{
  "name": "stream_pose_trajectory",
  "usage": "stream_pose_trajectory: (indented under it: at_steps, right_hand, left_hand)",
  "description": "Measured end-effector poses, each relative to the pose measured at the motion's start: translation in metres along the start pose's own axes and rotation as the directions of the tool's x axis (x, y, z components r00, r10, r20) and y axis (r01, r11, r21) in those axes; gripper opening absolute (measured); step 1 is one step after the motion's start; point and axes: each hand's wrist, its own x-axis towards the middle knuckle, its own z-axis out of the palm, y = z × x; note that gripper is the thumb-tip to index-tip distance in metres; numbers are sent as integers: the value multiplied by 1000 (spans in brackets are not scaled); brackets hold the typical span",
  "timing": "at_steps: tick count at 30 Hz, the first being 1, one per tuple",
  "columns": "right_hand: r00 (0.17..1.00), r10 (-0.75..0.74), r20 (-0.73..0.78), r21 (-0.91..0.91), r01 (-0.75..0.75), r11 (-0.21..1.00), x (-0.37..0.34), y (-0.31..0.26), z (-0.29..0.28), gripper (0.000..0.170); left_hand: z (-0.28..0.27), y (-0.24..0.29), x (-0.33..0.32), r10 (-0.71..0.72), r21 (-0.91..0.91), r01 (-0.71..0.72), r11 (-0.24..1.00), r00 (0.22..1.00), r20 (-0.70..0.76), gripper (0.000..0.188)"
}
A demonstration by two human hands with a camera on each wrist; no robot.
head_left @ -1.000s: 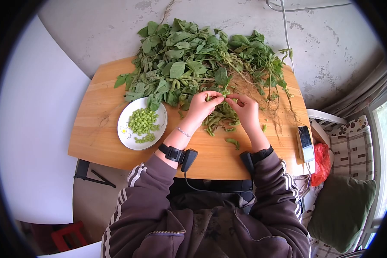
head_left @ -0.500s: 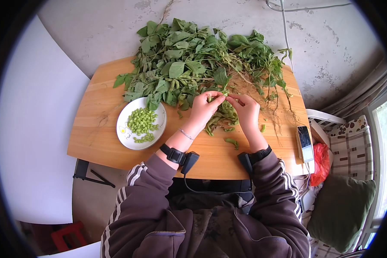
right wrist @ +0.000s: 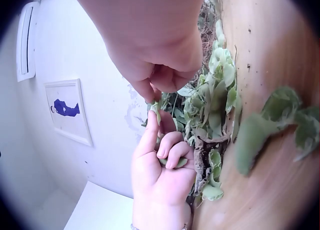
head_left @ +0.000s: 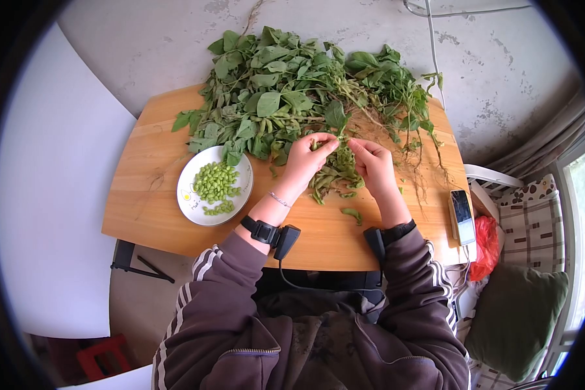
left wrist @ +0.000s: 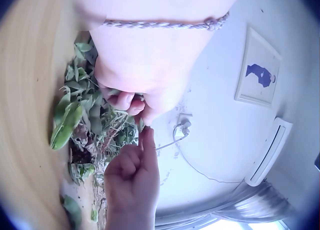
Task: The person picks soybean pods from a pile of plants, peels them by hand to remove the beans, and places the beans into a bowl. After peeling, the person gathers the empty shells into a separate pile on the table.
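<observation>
Above a heap of pods and husks (head_left: 335,174), the two hands meet fingertip to fingertip. The left hand (head_left: 303,161) pinches a small green pod (right wrist: 156,109) between thumb and forefinger, and its other fingers curl over another green pod (right wrist: 175,162) in the palm. Thumb and forefinger of the right hand (head_left: 376,167) pinch the far side of the small pod. A white plate (head_left: 187,211) at the left holds shelled green beans (head_left: 216,182).
Leafy bean plants (head_left: 266,84) with roots cover the back of the wooden table (head_left: 143,188). A loose pod (head_left: 352,215) lies near the front. A phone (head_left: 461,214) is at the right edge, beside a red bag (head_left: 485,247) and a green cushion (head_left: 517,322).
The right hand has turned slightly and shifted a little to the right, its fingers more curled. The left hand has stayed nearly in place, still pinching.
</observation>
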Motion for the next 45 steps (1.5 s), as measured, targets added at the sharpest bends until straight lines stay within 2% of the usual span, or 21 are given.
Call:
stream_pose_trajectory:
  at_steps: [3, 5, 8, 10, 12, 13, 14, 15, 18, 19, 22, 25, 29, 32, 35, 38, 41, 45]
  right_hand:
    - [996, 65, 65, 183, -76, 980, 2, -2, -5, 24]
    - [991, 88, 100, 245, -111, 963, 1, -5, -4, 21]
    - [981, 148, 126, 350, -184, 919, 0, -10, -2, 19]
    - [963, 237, 126, 475, -269, 838, 5, -5, -6, 19]
    - [945, 315, 89, 511, -314, 800, 5, -8, -6, 20]
    - [933, 353, 73, 529, -336, 779, 5, -9, -5, 21]
    - [940, 327, 92, 489, -329, 808, 7, -5, -9, 22]
    - [947, 301, 111, 448, -318, 835, 9, -2, -11, 23]
    - [976, 172, 135, 253, -202, 946, 5, -3, -7, 27]
    - [982, 121, 144, 174, -145, 974, 1, -6, -1, 29]
    - [973, 81, 218, 147, -115, 982, -2, -5, 3, 31]
    - [979, 59, 196, -286, -1, 958, -9, -10, 7, 27]
    - [977, -68, 201, -385, 143, 912, -8, -1, 11, 24]
    - [976, -72, 204, -340, 139, 930, -15, -9, 18, 22]
    - [971, 12, 241, -154, 26, 988, -14, -11, 14, 18]
    - [961, 28, 275, 40, -40, 998, -15, -12, 11, 15]
    - [965, 33, 260, 108, -63, 992, -11, -8, 6, 15]
    - [967, 24, 253, 139, -61, 988, -10, -10, 4, 12]
  left_hand:
    - [-1, 0, 2, 104, 100, -99, 990, 993, -52, 19]
    - [-4, -4, 5, 217, 203, -201, 958, 974, -62, 19]
    - [-6, -8, 7, 308, 339, -277, 899, 951, -40, 21]
    - [-10, -20, 20, 581, 517, -522, 679, 812, 57, 25]
    - [-13, -26, 21, 505, 444, -458, 770, 863, 15, 29]
    - [-8, -12, 11, 274, 267, -252, 930, 960, -50, 31]
    - [-5, -2, 5, 20, 69, -15, 998, 998, -64, 33]
    - [-6, 0, 5, -5, -31, 6, 999, 1000, 11, 43]
    - [-11, 6, 4, -158, -308, 211, 928, 969, 190, 50]
    - [-10, 8, 4, -197, -275, 255, 927, 955, 223, 63]
    - [-11, 8, 5, -256, -308, 357, 882, 911, 324, 71]
    - [-10, 8, 4, -283, -239, 372, 897, 898, 336, 73]
    - [-8, 11, 0, -303, -78, 362, 929, 864, 403, 76]
    - [-2, 12, -2, -331, -60, 382, 922, 859, 390, 69]
    - [-7, 6, 1, -285, -102, 335, 937, 899, 332, 65]
    - [-7, 11, 0, -317, -153, 371, 916, 902, 292, 51]
    - [-9, 9, 2, -292, -267, 381, 885, 902, 318, 39]
    - [-7, 13, -1, -291, -325, 369, 870, 919, 265, 26]
